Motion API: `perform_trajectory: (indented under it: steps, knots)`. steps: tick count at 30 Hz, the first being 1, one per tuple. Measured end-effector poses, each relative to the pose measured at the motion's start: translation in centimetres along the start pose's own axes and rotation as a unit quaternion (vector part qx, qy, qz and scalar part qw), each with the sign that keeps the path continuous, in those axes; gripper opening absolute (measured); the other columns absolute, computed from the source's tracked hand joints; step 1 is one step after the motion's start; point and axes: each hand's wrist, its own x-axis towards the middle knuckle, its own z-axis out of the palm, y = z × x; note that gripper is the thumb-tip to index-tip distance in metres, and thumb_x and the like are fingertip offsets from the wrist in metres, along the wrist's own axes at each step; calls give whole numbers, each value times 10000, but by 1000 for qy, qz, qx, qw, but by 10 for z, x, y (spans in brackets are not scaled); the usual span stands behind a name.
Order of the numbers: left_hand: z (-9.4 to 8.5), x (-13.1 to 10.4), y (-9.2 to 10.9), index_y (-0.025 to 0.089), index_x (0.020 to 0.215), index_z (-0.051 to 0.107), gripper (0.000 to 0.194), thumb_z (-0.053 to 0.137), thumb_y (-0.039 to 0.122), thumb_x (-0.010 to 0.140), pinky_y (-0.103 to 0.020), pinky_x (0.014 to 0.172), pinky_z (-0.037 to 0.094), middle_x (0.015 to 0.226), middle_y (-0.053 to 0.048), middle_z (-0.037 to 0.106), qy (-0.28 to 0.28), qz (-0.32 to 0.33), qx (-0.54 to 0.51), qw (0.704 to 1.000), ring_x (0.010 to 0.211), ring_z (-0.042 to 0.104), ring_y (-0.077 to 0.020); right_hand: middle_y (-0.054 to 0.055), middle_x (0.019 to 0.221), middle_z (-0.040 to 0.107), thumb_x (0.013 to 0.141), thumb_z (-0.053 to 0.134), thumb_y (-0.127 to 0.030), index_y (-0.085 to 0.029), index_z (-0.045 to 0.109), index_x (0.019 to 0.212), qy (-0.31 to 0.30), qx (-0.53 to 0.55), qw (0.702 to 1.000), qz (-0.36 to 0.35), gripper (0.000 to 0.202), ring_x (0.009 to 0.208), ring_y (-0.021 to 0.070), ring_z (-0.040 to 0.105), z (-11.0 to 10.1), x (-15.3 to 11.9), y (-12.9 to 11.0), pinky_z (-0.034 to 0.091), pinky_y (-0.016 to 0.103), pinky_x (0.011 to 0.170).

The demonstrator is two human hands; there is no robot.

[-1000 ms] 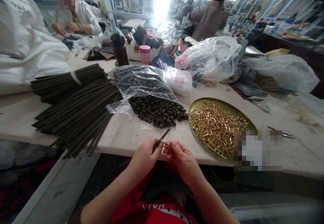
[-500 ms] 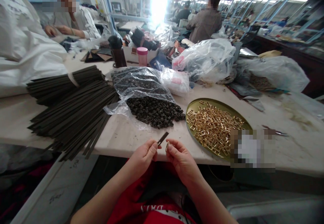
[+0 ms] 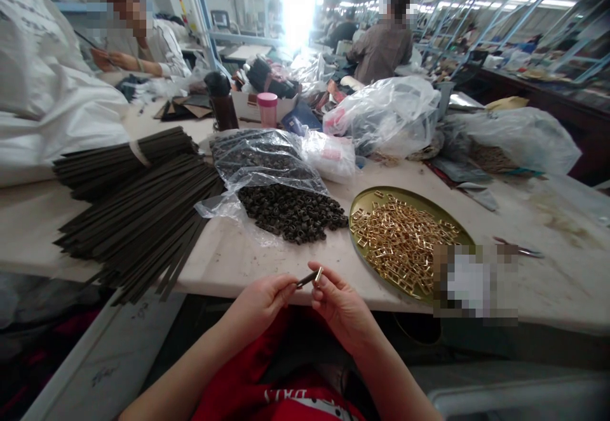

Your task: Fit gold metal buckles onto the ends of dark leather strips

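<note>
Pinched in my left hand is a dark strap, its free end pointing right. My right hand grips a small gold buckle between thumb and fingers. Strap end and buckle meet in front of me at the table's front edge; whether the strap passes through the frame I cannot tell. Just beyond my hands lies a heap of small dark loops, partly inside a clear plastic bag. To the right, a round olive-gold tray holds many gold buckles.
A large bundle of dark straps fans out at left. Pliers lie right of the tray. Behind stand a dark bottle, a pink-lidded jar and plastic bags. Two people work farther back.
The strap has tilted lower, and its end has come up to the buckle. My right hand has turned the buckle, bringing both hands' pieces together.
</note>
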Motion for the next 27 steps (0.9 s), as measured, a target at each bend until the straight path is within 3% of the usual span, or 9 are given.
perform_trajectory:
  steps: [8,15,20,24,27]
  knots:
    - [-6,-4,-2,236,963,666,312,379,311,869,-262,775,416,924,-45,685,-8,35,18,999,828,590,-204,-24,683,552,647,750,-309,-172,688,950,-45,-32,998,35,338,544,50,504,-2,-1,0,445,164,494]
    - [-6,-7,-1,221,835,664,280,408,333,853,-236,706,410,782,-20,663,-20,27,-15,999,740,563,-180,-25,693,593,699,702,-342,-225,663,1041,-15,-144,987,-70,363,587,73,529,-10,1,2,464,217,608]
    - [0,-3,2,185,786,617,322,346,330,884,-237,636,387,718,-10,607,-32,11,-27,999,668,524,-156,-37,644,557,716,686,-336,-228,659,1044,-32,-115,991,-55,346,541,60,492,-9,2,5,428,196,546]
    - [11,2,7,171,799,559,233,375,300,860,-259,655,416,714,-13,589,8,-1,-130,991,673,536,-155,-18,702,604,705,699,-320,-202,651,1029,-39,-132,990,-32,348,524,57,479,-3,2,12,408,201,529]
    - [16,4,11,171,773,503,168,381,269,837,-246,601,420,640,13,548,16,-25,-228,973,604,514,-129,-19,705,611,700,704,-328,-203,633,978,-37,-150,986,-66,313,542,74,505,2,1,17,404,205,524]
